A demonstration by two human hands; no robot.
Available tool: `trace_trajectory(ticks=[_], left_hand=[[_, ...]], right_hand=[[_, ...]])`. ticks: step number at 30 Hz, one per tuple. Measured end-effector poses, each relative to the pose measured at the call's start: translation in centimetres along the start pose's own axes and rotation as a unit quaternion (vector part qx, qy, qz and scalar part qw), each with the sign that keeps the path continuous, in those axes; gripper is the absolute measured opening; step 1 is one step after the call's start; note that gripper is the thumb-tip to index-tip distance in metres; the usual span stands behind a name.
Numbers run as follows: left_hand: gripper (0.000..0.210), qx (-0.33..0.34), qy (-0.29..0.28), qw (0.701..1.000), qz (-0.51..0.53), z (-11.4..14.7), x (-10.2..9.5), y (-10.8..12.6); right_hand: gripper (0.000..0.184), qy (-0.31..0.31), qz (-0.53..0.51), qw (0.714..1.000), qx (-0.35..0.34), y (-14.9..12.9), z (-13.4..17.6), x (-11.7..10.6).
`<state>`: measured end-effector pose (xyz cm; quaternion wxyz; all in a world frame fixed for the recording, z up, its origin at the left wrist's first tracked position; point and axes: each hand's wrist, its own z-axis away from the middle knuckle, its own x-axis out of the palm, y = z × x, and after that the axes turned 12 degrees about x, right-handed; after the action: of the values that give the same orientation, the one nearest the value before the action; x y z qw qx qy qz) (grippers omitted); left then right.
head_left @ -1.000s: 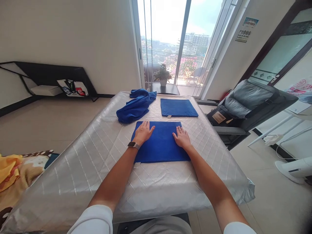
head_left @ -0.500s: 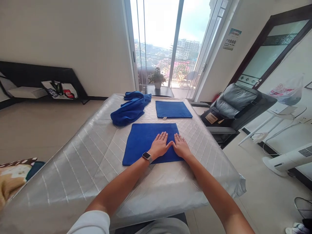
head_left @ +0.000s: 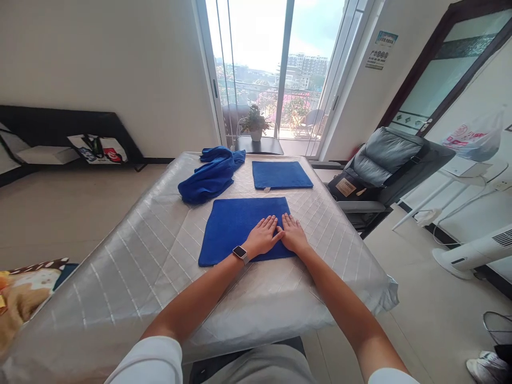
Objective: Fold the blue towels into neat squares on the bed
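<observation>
A blue towel (head_left: 228,224) lies flat as a rectangle in front of me on the table's silvery cover (head_left: 160,256). My left hand (head_left: 262,236) rests palm down on its right part, fingers stretched out. Beside it, my right hand (head_left: 294,233) lies flat over the towel's right edge, and the two thumbs meet or overlap. Farther back sits a second flat blue towel (head_left: 282,174) with a small white tag at its near edge. To its left is a crumpled blue towel (head_left: 212,176) in a loose heap.
A grey armchair (head_left: 394,165) holding a dark bag (head_left: 348,184) stands to the right of the table. Behind the table, a potted plant (head_left: 255,122) sits on a chair (head_left: 260,145) by the glass door. A white fan (head_left: 480,253) is at far right.
Both hands stay flat on the near towel, with only a slight shift; the thumbs are now closer or overlapping. The camera view has moved a little. The towels look unchanged.
</observation>
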<state>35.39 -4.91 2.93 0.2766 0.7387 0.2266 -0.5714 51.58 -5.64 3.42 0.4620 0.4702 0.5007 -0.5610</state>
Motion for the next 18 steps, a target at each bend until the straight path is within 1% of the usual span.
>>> trace_trajectory(ticks=[3, 5, 7, 11, 14, 16, 18], left_hand=[[0.075, -0.007, -0.012, 1.000, -0.005, 1.0, -0.3, -0.8], [0.074, -0.025, -0.018, 0.999, -0.013, 2.5, -0.6, -1.8], [0.075, -0.056, -0.024, 0.998, -0.022, 4.9, -1.1, -3.2], [0.078, -0.136, -0.029, 0.989, -0.051, 10.9, -2.0, -6.0], [0.079, -0.166, -0.024, 0.983, -0.077, 14.4, -2.2, -7.1], [0.080, -0.170, -0.026, 0.982, -0.081, 15.5, -2.3, -7.3], [0.082, -0.175, -0.031, 0.981, -0.073, 15.7, -2.3, -7.2]], right_hand=[[0.066, -0.006, -0.012, 1.000, 0.006, -0.1, 0.0, -0.1], [0.067, -0.005, -0.019, 1.000, 0.008, -0.1, 0.1, -0.1], [0.068, -0.004, -0.022, 1.000, 0.007, -0.1, 0.1, -0.2], [0.068, -0.006, -0.021, 1.000, 0.006, 0.0, 0.1, -0.1], [0.068, -0.005, -0.018, 1.000, 0.007, -0.1, 0.1, -0.1], [0.068, -0.001, -0.015, 1.000, 0.007, -0.2, 0.2, -0.2], [0.067, 0.018, -0.007, 1.000, 0.001, -0.3, 0.3, -0.6]])
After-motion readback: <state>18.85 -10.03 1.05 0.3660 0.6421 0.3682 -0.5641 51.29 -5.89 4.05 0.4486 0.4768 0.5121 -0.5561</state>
